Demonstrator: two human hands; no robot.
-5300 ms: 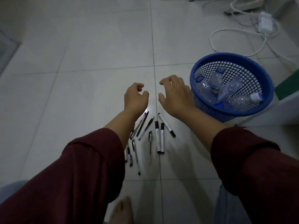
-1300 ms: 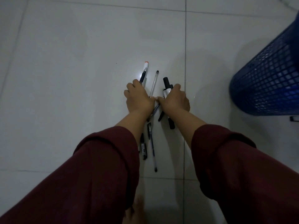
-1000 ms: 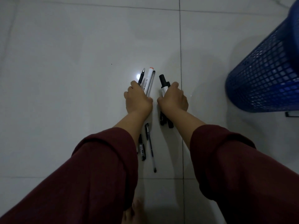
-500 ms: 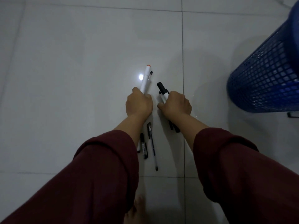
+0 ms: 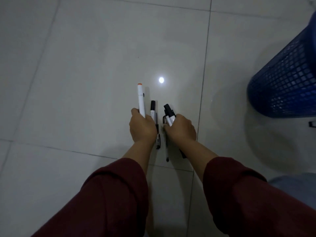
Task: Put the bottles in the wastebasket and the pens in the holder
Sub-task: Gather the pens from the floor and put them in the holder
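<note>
My left hand is shut on a bundle of pens: a white marker with an orange end sticks up from the fist, a black-capped pen beside it. My right hand is shut on other pens, a white marker with a black cap poking out above the knuckles. Two dark pen ends hang below the hands over the tiled floor, and I cannot tell whether they are held or lying there. The blue mesh wastebasket stands at the right edge, its inside hidden. No holder is in view.
Pale floor tiles with grey grout lines fill the view, with a bright light reflection ahead of the hands. A small dark object lies by the basket's base. My dark red sleeves cover the lower frame.
Since a second ago both fists have closed on the pens and lifted them off the floor. The view has shifted a little; the basket stays at the right.
</note>
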